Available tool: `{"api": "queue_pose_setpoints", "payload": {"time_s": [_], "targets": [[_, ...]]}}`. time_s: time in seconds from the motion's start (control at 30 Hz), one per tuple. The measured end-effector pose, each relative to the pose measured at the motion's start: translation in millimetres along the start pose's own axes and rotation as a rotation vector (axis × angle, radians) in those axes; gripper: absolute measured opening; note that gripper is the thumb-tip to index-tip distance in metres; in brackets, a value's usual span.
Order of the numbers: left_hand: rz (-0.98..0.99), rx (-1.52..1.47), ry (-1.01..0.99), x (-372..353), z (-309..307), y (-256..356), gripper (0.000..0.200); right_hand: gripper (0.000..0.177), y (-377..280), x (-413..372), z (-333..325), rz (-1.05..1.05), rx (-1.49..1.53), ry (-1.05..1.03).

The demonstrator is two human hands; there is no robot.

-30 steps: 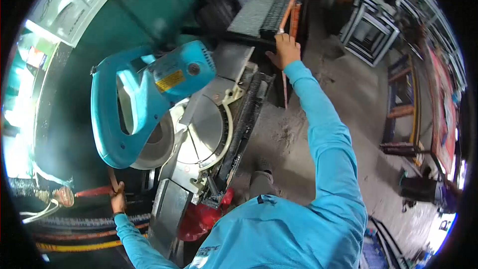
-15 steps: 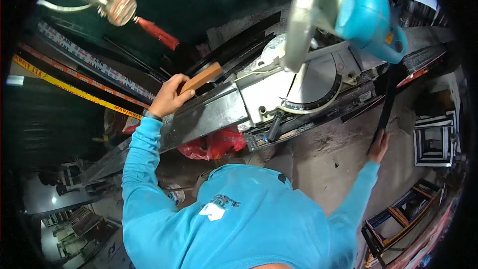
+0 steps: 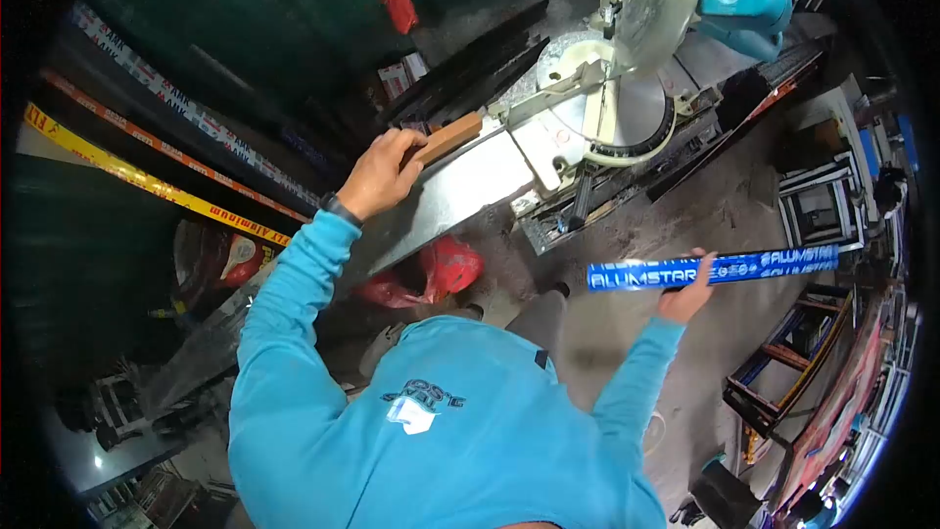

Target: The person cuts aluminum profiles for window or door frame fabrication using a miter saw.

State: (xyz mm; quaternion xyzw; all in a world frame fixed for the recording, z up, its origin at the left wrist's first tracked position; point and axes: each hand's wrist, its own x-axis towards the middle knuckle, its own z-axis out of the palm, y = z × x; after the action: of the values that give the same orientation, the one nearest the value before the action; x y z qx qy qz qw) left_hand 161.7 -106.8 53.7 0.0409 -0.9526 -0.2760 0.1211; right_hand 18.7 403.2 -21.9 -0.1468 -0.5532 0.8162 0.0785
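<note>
A long metal bench (image 3: 470,181) runs slantwise across the upper part of the view, and its left end is a bare grey plate. On the right part of the bench stands the saw (image 3: 627,69), with a pale blade guard, a round turntable under it and a turquoise motor housing at the far right corner. Black profiles (image 3: 470,54) lie along the back edge of the bench, behind the saw.

The bar (image 3: 764,263) is blue with white letters. It is held about level over the floor, in front of the bench and well apart from its front edge. A stack of frames (image 3: 822,201) leans on the floor at the right. A red bag (image 3: 446,269) hangs under the front edge of the bench.

The block (image 3: 448,140) is of brown wood and lies at the back edge of the grey plate, just beside the saw base. The left hand (image 3: 382,176) has its fingers curled closed over the left end of the block. The right hand (image 3: 685,296) grips the bar from below near its left end, with the fingers wrapped around it.
</note>
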Motion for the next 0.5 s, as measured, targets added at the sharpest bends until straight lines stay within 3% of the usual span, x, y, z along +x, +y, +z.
{"api": "queue_pose_setpoints", "payload": {"time_s": [0.1, 0.13, 0.17, 0.23, 0.3, 0.4, 0.5], "targets": [[0.019, 0.088, 0.082, 13.6, 15.7, -6.7, 0.034, 0.040, -18.0, 3.2, 30.6, -0.048, 0.041, 0.286], [0.042, 0.080, 0.133, 25.8, 28.4, -10.2, 0.033, 0.047, -17.5, -0.6, 39.2, -0.060, 0.077, 0.270], [0.074, 0.087, 0.188, 39.7, 46.2, -16.2, 0.032, 0.043, -9.7, -2.7, 45.1, -0.106, 0.094, 0.240], [-0.097, 0.165, 0.113, 73.8, 69.6, -2.3, 0.030, 0.044, 12.3, -13.7, 38.0, 0.029, 0.051, 0.094], [-0.102, 0.247, 0.066, 102.8, 99.1, -7.9, 0.031, 0.035, 29.3, -45.7, 57.8, 0.109, 0.225, -0.016], [-0.095, 0.231, 0.012, 111.4, 94.0, 10.8, 0.031, 0.031, 50.3, -91.6, 84.8, 0.219, 0.194, -0.145], [0.134, -0.039, 0.161, 84.4, 47.2, 53.1, 0.036, 0.035, 85.6, -132.4, 102.7, 0.394, 0.138, -0.298]]}}
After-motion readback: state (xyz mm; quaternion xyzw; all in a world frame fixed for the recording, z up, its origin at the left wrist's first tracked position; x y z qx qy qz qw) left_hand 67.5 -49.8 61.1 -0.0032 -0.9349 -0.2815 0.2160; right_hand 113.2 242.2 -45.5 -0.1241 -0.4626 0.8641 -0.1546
